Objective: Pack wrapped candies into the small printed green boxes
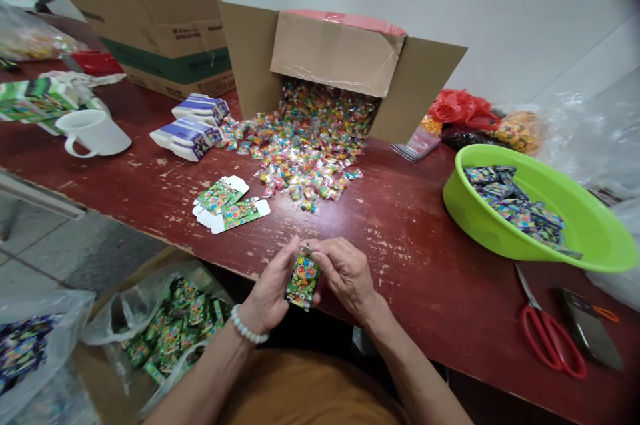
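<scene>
A small green printed candy box [303, 280] is between my hands, just over the table's front edge. My left hand [273, 288] is wrapped round its left side, with a beaded bracelet on the wrist. At the box's top end, the fingers of my right hand [347, 271] pinch its flap. Whether anything is inside the box cannot be seen. Beyond my hands to the left lie flattened green boxes [243, 213] with white flaps. Small wrapped candies [310, 175] spill across the table from a large cardboard box [340, 55] tipped on its side.
On the right stand a lime-green basin [465, 228] of dark packets, red-handled scissors [550, 338] and a phone-like dark object [590, 328]. To the left are a white mug [95, 133] and purple-white cartons [187, 135]. A plastic bag of green boxes [175, 325] sits below the table edge.
</scene>
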### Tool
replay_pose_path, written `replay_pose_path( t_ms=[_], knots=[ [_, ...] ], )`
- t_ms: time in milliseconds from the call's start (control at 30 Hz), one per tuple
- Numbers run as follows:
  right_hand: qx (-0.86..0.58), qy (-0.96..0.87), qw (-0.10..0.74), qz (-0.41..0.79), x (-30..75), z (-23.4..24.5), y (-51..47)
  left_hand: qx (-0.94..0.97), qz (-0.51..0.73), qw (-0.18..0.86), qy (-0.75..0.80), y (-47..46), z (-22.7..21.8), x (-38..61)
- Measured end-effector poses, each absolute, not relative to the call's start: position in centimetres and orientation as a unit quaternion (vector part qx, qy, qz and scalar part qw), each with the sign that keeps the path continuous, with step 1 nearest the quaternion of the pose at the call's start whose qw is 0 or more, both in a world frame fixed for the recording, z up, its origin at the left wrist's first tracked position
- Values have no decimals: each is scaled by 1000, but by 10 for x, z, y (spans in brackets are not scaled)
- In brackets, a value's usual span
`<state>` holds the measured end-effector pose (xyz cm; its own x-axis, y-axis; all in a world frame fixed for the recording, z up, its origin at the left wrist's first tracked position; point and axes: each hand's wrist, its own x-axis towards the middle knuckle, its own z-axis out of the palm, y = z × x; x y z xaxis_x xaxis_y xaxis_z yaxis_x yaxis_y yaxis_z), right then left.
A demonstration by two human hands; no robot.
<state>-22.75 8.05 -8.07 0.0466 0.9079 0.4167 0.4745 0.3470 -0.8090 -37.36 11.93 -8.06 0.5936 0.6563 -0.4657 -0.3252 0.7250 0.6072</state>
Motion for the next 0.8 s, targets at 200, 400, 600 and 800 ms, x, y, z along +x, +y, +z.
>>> replay_pose_path(
  t_ms=[200,400,600,800],
  knots=[
    [-575,-508,500,402,-230,-84,82,251,293,848,364,118,-75,-375],
    [-554,-411,519,505,-234,-78,93,278,308,827,379,118,-77,-373],
    [-526,-622,486,316,-238,-83,82,205,347,842,358,125,-82,-375],
    [-547,-736,346,199,-246,-95,73,154,362,853,342,130,-89,-376]
  ],
)
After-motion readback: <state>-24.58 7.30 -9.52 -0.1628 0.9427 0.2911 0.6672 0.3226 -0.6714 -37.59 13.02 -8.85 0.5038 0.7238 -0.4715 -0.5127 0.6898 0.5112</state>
